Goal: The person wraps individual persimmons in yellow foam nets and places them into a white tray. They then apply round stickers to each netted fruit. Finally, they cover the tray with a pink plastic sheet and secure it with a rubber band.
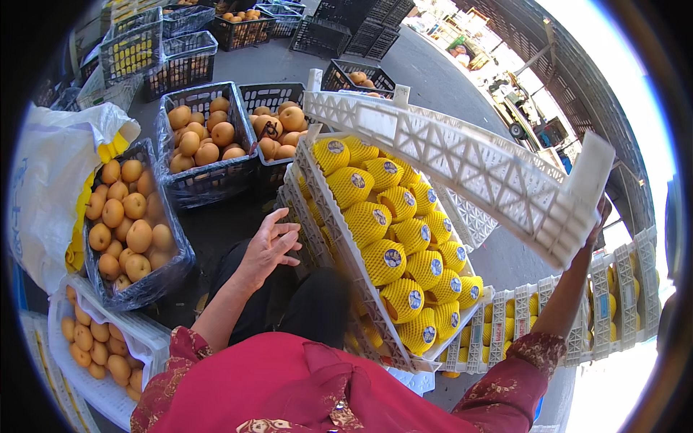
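Note:
My left hand (272, 243) is empty, its fingers apart, above my dark trouser leg and just left of a stack of white plastic crates. The top crate (353, 265) of that stack holds rows of fruit in yellow foam nets (406, 265), each with a round sticker. On the right, my right hand (602, 212) grips the near end of another white lattice crate (460, 142), raised and tilted over the far right side of the packed one. That crate's inside is hidden, and its near end is blurred.
Plastic-lined black crates of round tan pears (135, 238) stand to my left, beside a white sack (59, 184) with yellow foam nets. A white crate of pears (100, 346) sits nearer. Stacked white crates (520, 330) line the right. Black crates (352, 35) stand farther off.

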`<state>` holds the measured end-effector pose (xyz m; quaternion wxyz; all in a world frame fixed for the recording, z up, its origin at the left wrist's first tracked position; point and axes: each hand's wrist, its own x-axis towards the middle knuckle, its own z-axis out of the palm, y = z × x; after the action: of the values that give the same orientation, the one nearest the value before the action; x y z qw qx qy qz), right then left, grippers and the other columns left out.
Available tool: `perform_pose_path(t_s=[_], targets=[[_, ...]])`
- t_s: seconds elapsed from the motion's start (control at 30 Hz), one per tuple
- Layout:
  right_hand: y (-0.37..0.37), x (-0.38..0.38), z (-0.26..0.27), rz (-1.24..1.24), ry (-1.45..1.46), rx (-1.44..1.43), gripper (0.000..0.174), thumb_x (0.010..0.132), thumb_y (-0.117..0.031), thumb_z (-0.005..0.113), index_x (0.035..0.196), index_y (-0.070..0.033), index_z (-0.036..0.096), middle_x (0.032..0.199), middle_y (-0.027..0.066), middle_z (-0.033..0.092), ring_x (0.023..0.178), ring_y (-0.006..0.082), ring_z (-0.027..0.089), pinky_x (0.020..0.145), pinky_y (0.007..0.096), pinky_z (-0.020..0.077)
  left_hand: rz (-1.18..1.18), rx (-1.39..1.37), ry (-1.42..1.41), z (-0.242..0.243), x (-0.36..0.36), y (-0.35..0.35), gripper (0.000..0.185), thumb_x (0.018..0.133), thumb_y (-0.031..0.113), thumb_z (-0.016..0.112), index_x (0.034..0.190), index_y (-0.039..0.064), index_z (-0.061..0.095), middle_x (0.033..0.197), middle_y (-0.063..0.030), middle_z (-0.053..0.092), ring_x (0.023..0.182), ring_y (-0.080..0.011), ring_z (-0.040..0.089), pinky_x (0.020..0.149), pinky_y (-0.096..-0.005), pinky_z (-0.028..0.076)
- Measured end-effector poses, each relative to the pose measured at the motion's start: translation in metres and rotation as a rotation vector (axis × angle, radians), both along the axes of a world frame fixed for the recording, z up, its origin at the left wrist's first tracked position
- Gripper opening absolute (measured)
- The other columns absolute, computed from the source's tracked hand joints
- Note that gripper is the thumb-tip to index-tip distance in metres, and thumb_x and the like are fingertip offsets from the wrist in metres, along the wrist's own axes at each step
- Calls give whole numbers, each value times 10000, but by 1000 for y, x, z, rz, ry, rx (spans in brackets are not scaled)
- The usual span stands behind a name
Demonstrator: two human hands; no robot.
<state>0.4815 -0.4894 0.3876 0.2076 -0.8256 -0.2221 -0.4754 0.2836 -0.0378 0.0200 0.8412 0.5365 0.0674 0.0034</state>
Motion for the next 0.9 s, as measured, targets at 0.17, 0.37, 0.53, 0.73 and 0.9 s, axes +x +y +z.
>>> perform_pose_path(t_s=[0.17,0.37,0.53,0.73,0.9], targets=[[-38,-24,-77,244,56,9,333,977,-299,506,753,-54,531,628,30,475,553,136,417,540,298,352,-88,-368,-18,62,47,-50,1249,784,664,710,1562,155,-123,1589,-195,152,1335,-387,381,827,-497,577],[-49,-85,-162,397,67,32,383,976,-216,471,619,-98,400,580,11,359,537,134,341,517,288,293,-55,-453,-4,112,75,-124,1476,610,676,835,1531,199,-215,1601,-237,54,1435,-436,225,926,-609,512],[-47,-127,-209,343,105,249,469,1014,-405,359,647,-114,375,606,26,330,656,158,347,733,347,346,59,-428,-68,95,78,-182,1338,756,261,855,1508,251,-251,1541,-209,138,1429,-355,247,1167,-499,307],[-32,-139,-246,351,113,476,413,995,-324,362,632,-133,319,608,25,303,655,164,330,796,358,349,51,-214,-73,76,75,-183,1292,742,316,838,1510,293,-202,1491,-267,97,1421,-409,170,1188,-532,197],[-24,-144,-260,367,123,465,407,991,-315,364,630,-135,313,598,23,300,646,159,325,796,356,350,2,63,-76,96,71,-182,1318,695,470,856,1540,233,-127,1521,-294,58,1464,-440,39,1206,-545,100]])
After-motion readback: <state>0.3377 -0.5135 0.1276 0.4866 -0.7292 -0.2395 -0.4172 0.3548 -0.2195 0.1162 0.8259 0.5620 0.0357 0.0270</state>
